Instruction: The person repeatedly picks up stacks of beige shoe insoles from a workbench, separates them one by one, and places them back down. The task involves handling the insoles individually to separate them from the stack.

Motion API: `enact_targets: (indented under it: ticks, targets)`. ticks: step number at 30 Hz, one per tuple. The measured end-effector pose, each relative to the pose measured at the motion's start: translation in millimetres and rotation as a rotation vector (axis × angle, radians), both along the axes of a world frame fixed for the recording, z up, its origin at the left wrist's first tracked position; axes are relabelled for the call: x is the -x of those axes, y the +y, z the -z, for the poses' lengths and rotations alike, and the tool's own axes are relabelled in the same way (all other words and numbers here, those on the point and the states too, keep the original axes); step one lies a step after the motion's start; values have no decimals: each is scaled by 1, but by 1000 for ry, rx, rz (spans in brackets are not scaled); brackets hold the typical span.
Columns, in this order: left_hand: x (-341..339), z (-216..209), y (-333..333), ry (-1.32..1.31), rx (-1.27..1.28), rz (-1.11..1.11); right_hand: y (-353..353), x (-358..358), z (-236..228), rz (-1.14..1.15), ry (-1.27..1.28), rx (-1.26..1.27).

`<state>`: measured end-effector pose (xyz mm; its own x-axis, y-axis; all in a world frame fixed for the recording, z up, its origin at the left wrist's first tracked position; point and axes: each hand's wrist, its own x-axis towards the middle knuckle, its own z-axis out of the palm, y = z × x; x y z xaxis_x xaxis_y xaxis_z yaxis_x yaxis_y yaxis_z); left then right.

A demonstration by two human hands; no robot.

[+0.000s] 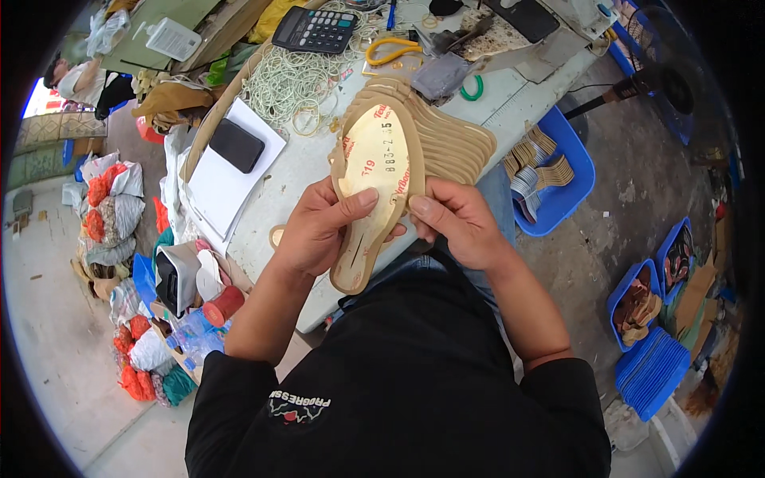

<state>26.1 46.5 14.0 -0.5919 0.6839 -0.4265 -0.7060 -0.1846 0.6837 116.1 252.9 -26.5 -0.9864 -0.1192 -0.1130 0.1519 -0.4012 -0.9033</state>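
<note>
Both hands hold a shoe insole [373,215] over the front edge of the worktable. Its pale, printed underside faces up, rimmed in tan, with a narrow slit in the heel part that points toward me. My left hand [323,227] grips the left side, thumb lying flat on the face and fingers underneath. On the opposite edge, my right hand [462,221] pinches the rim between thumb and bent forefinger. Just behind, a fanned row of similar tan insoles [454,139] lies on the table, partly covered by the held one. Another tan piece [276,236] shows beside my left wrist.
On the worktable [267,187] are a phone [237,146] on white paper, tangled pale cord [291,84], a calculator [315,30] and yellow-handled scissors [392,49]. A blue bin [570,179] of strapped pieces stands right. Bagged goods [115,207] line the left floor.
</note>
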Motion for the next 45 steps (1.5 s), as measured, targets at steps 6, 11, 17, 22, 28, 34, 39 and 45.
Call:
enact_targets:
  ticks: [6, 11, 17, 22, 28, 34, 39, 45]
  targets:
    - [-17, -18, 12, 633, 342, -66, 13, 6, -23, 43, 296, -543]
    - [-25, -20, 23, 1407, 618, -29, 9, 15, -50, 57, 398, -768]
    - [-8, 0, 20, 377, 210, -93, 0, 2, -38, -68, 249, -509]
    - [13, -9, 11, 76, 52, 142, 10, 8, -2, 53, 37, 76]
    - [38, -16, 5, 366, 208, 451, 17, 16, -10, 166, -106, 262]
    - [89, -20, 32, 1013, 556, 472, 63, 32, -2, 202, -98, 84]
    - [150, -12, 78, 873, 375, 481, 60, 57, 0, 470, -41, 254]
    - [199, -10, 89, 783, 272, 613, 52, 73, -14, 499, -43, 87]
